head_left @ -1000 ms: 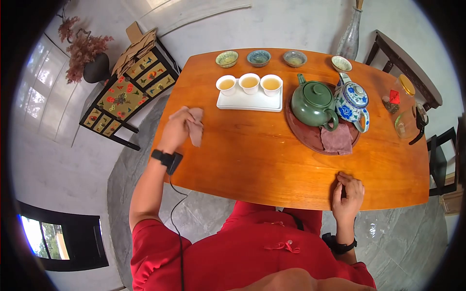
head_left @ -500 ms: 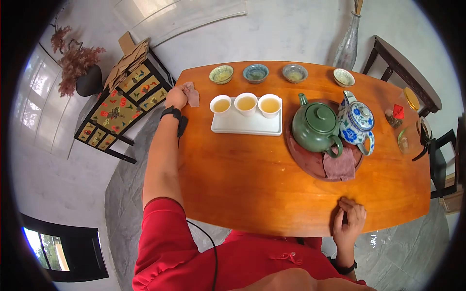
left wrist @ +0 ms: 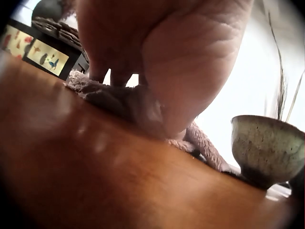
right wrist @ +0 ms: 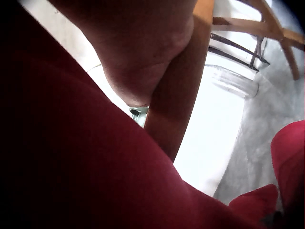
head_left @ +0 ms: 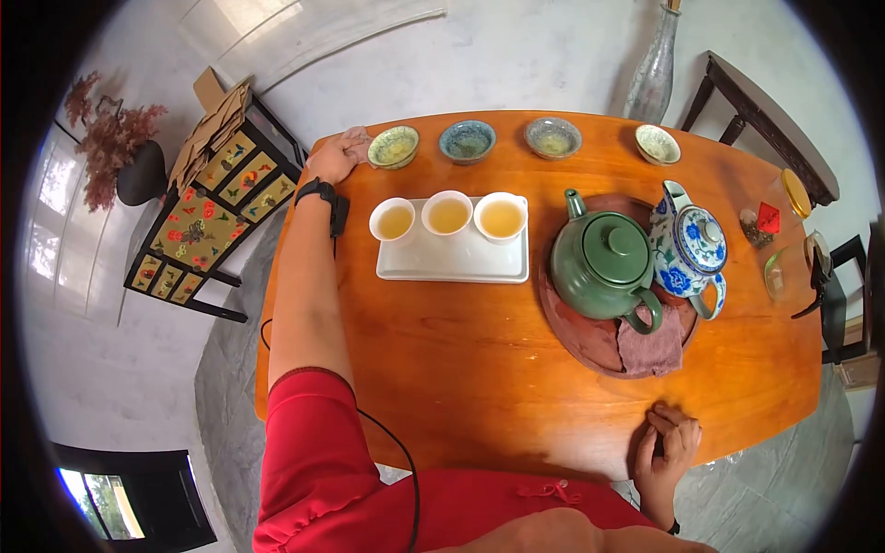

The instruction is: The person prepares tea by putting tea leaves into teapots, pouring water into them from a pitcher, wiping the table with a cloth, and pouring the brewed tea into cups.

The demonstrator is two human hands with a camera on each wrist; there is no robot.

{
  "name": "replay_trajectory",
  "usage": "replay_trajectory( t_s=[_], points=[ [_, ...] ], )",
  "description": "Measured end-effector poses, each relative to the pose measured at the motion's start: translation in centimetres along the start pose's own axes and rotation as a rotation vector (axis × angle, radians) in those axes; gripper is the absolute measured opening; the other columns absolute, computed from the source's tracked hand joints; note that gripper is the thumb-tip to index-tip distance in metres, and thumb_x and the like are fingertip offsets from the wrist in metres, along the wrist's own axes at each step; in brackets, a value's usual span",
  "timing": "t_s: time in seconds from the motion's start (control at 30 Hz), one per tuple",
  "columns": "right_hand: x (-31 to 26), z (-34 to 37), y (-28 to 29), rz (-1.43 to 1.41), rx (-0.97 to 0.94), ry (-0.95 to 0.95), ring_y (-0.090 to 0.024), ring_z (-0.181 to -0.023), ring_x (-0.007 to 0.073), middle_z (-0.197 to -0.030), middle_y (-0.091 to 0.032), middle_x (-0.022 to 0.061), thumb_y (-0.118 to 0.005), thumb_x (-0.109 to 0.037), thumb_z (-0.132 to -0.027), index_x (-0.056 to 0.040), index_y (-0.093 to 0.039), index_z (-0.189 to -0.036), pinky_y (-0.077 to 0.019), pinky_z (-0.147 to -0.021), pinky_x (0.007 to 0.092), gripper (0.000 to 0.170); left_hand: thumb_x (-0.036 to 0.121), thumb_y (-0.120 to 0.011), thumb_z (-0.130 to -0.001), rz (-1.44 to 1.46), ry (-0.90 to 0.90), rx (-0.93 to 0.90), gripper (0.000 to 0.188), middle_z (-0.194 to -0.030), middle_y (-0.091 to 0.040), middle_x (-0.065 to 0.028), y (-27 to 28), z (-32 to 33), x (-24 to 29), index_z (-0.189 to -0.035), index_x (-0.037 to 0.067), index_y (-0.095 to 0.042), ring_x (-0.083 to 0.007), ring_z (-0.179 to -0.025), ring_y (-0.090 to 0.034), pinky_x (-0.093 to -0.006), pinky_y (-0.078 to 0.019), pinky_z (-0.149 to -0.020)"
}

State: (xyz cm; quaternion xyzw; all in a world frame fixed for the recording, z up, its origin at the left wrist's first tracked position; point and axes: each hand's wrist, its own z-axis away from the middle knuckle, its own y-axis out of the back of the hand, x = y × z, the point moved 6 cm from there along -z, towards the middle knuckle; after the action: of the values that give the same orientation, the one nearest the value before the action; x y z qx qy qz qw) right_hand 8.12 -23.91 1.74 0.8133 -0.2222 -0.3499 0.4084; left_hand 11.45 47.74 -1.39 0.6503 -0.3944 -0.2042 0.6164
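At the table's far left corner, my left hand (head_left: 332,163) grips a pinkish cloth (head_left: 356,144) against the wood. In the left wrist view the fingers bend down onto the cloth (left wrist: 208,147), which bunches beside them. A speckled greenish bowl (head_left: 394,147) stands just right of that hand. Near the front edge my right hand (head_left: 666,452) rests on the table with loosely curled fingers, holding nothing. Nearest to it is a round reddish tray (head_left: 576,343) bearing a green teapot (head_left: 604,263), a blue-and-white floral teapot (head_left: 690,247) and a folded mauve cloth (head_left: 651,343).
A white tray (head_left: 452,265) carries three white cups of pale yellow tea, below my left hand's level. Along the back edge stand a blue bowl (head_left: 467,142), a grey bowl (head_left: 553,137) and a pale bowl (head_left: 657,145). A yellow-lidded jar (head_left: 795,194) stands at right.
My left hand has moved with the pinkish cloth from the table's left middle up to the far left corner, beside the greenish bowl. The right hand stays in place; the head view has shifted.
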Motion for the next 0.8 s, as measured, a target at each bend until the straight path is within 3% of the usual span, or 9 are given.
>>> replay_trajectory(
  t_s=[0.1, 0.2, 0.27, 0.33, 0.47, 0.53, 0.67, 0.73, 0.8],
  points=[
    [0.0, 0.2, 0.2, -0.004, 0.026, -0.015, -0.058, -0.091, 0.0267, -0.101, -0.066, 0.0077, -0.060, -0.003, -0.078, -0.0055, -0.066, -0.093, -0.0408, -0.084, 0.0379, 0.017, 0.018, -0.064, -0.082, -0.011, 0.022, 0.044, 0.030, -0.100, -0.068, -0.0194, 2.0, 2.6, 1.9, -0.110, 0.015, -0.071, -0.0337, -0.095, -0.066, -0.0390, -0.0500, -0.086],
    [-0.2, 0.2, 0.6, -0.010, 0.058, 0.011, -0.058, -0.090, 0.0266, -0.101, -0.067, 0.0069, -0.061, -0.003, -0.077, -0.0051, -0.066, -0.091, -0.0410, -0.083, 0.0375, 0.015, 0.023, -0.066, -0.082, -0.078, -0.028, 0.049, 0.028, -0.096, -0.068, -0.0207, 2.5, 4.8, 1.2, -0.107, 0.014, -0.072, -0.0367, -0.093, -0.065, -0.0416, -0.0499, -0.083],
    [-0.2, 0.2, 1.0, 0.007, 0.083, -0.001, -0.059, -0.090, 0.0264, -0.101, -0.068, 0.0060, -0.063, -0.003, -0.077, -0.0054, -0.067, -0.090, -0.0412, -0.082, 0.0371, 0.014, 0.026, -0.065, -0.083, -0.110, -0.037, -0.059, 0.033, -0.108, -0.067, -0.0163, 2.3, 6.2, -0.2, -0.116, 0.023, -0.069, -0.0347, -0.100, -0.064, -0.0436, -0.0497, -0.088],
    [-0.3, 0.3, 1.2, -0.024, 0.096, 0.016, -0.060, -0.090, 0.0263, -0.101, -0.068, 0.0058, -0.064, -0.004, -0.077, -0.0060, -0.067, -0.090, -0.0414, -0.080, 0.0371, 0.014, 0.026, -0.065, -0.083, -0.090, 0.047, -0.067, 0.032, -0.107, -0.067, -0.0183, 3.1, 9.1, -0.5, -0.115, 0.021, -0.069, -0.0352, -0.099, -0.064, -0.0432, -0.0504, -0.087],
    [-0.1, 0.8, 1.7, -0.047, 0.127, 0.034, -0.061, -0.089, 0.0256, -0.099, -0.069, 0.0047, -0.065, -0.006, -0.076, -0.0075, -0.067, -0.091, -0.0435, -0.078, 0.0370, 0.015, 0.021, -0.063, -0.085, -0.161, -0.075, 0.096, 0.027, -0.108, -0.063, -0.0188, 4.2, 16.4, 0.7, -0.110, 0.015, -0.070, -0.0377, -0.100, -0.062, -0.0459, -0.0507, -0.083],
    [0.0, 1.1, 1.9, -0.075, 0.154, 0.047, -0.061, -0.088, 0.0254, -0.098, -0.069, 0.0044, -0.065, -0.007, -0.076, -0.0075, -0.067, -0.091, -0.0444, -0.078, 0.0369, 0.015, 0.013, -0.061, -0.084, -0.176, -0.135, 0.067, 0.035, -0.114, -0.060, -0.0220, 5.4, 21.3, 3.1, -0.119, 0.012, -0.065, -0.0412, -0.103, -0.059, -0.0475, -0.0492, -0.084],
    [0.1, 1.3, 2.0, -0.080, 0.182, 0.057, -0.061, -0.087, 0.0238, -0.095, -0.068, 0.0036, -0.066, -0.008, -0.077, -0.0071, -0.066, -0.085, -0.0447, -0.078, 0.0365, 0.009, 0.006, -0.061, -0.081, -0.049, -0.178, -0.081, 0.031, -0.112, -0.060, -0.0198, 7.0, 31.0, 8.5, -0.112, 0.009, -0.067, -0.0394, -0.101, -0.059, -0.0446, -0.0510, -0.080],
    [0.1, 1.4, 2.2, -0.075, 0.179, 0.055, -0.061, -0.087, 0.0237, -0.094, -0.068, 0.0033, -0.066, -0.009, -0.077, -0.0073, -0.066, -0.085, -0.0446, -0.078, 0.0364, 0.009, 0.002, -0.060, -0.079, 0.811, -0.194, -0.178, 0.033, -0.111, -0.062, -0.0146, 5.9, 34.5, 11.0, -0.110, 0.010, -0.068, -0.0356, -0.100, -0.061, -0.0424, -0.0520, -0.078],
    [0.1, 1.4, 2.1, -0.077, 0.172, 0.059, -0.060, -0.087, 0.0235, -0.093, -0.068, 0.0030, -0.065, -0.009, -0.078, -0.0075, -0.067, -0.086, -0.0444, -0.077, 0.0364, 0.008, -0.003, -0.057, -0.078, 0.229, -0.572, -0.066, 0.035, -0.110, -0.063, -0.0094, 8.9, 38.4, 18.7, -0.107, 0.011, -0.069, -0.0340, -0.096, -0.061, -0.0411, -0.0530, -0.079]
  ],
)
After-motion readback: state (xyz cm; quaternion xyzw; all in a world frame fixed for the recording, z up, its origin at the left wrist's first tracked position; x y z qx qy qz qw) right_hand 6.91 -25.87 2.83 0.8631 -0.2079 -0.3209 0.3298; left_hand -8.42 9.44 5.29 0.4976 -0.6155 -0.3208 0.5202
